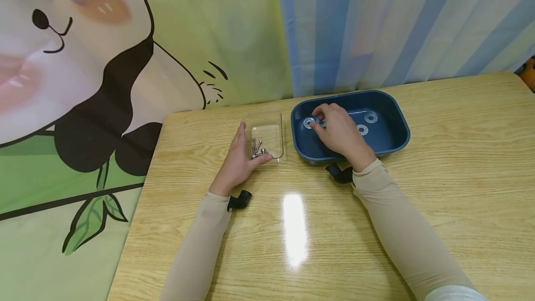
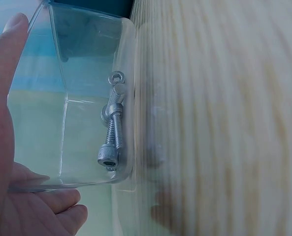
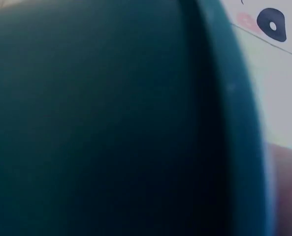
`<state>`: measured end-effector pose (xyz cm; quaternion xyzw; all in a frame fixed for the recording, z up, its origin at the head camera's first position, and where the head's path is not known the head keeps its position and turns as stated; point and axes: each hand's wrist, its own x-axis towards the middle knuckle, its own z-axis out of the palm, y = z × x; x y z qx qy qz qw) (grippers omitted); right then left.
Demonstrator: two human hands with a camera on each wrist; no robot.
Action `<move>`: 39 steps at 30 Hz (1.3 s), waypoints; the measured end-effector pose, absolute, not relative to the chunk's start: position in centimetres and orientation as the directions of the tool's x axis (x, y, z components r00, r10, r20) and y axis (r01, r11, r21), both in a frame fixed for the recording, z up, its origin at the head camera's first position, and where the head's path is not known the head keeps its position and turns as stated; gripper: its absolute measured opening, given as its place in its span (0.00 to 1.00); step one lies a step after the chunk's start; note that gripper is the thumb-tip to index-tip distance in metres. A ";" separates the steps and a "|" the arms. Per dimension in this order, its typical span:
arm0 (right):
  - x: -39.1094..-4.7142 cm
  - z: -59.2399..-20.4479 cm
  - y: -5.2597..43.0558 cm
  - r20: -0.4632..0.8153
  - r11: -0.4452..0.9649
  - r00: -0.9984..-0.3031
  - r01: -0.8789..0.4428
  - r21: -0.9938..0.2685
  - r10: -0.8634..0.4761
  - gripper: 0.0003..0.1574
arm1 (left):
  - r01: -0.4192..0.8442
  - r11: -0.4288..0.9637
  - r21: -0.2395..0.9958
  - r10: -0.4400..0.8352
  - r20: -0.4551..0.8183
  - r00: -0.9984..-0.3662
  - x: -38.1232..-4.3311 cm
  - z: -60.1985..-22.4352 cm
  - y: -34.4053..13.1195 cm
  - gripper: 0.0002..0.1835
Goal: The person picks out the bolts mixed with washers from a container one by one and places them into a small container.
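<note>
My left hand (image 1: 238,159) holds the near left corner of a clear plastic box (image 1: 276,127), thumb along the near rim and fingers along the left side. Inside lie several silver socket-head screws (image 2: 111,123), bunched in the near left corner. My right hand (image 1: 340,131) reaches into a blue plastic bin (image 1: 397,134), its fingers bent, with a gap between thumb and index finger. A flat metal washer (image 1: 308,123) lies right at the thumb tip. Farther right in the bin are two more washers, one (image 1: 370,117) near the back wall and one (image 1: 362,129) beside the hand.
Both containers stand side by side near the back edge of a wooden table (image 1: 259,236). Behind it hangs a printed cloth (image 1: 234,36) with a striped blue part (image 1: 376,22) at the right. The bin's wall (image 3: 242,123) fills much of the right wrist view.
</note>
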<state>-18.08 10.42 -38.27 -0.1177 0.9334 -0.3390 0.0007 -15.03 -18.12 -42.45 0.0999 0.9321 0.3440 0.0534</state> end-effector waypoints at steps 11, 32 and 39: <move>-18.4 -38.7 11.4 -0.008 0.791 -0.985 -0.132 -0.597 -0.170 0.22 | 0.149 0.745 0.651 0.220 -0.029 -0.975 -15.0 -42.5 -18.1 0.67; -19.0 -39.5 12.0 -0.153 0.838 -0.978 -0.034 -0.545 -0.139 0.34 | 0.146 0.743 0.653 0.219 -0.031 -0.975 -15.0 -42.5 -18.1 0.68; -19.2 -39.8 12.2 -0.195 0.858 -0.969 -0.029 -0.513 -0.149 0.38 | 0.141 0.740 0.658 0.216 -0.034 -0.976 -15.1 -42.6 -18.1 0.68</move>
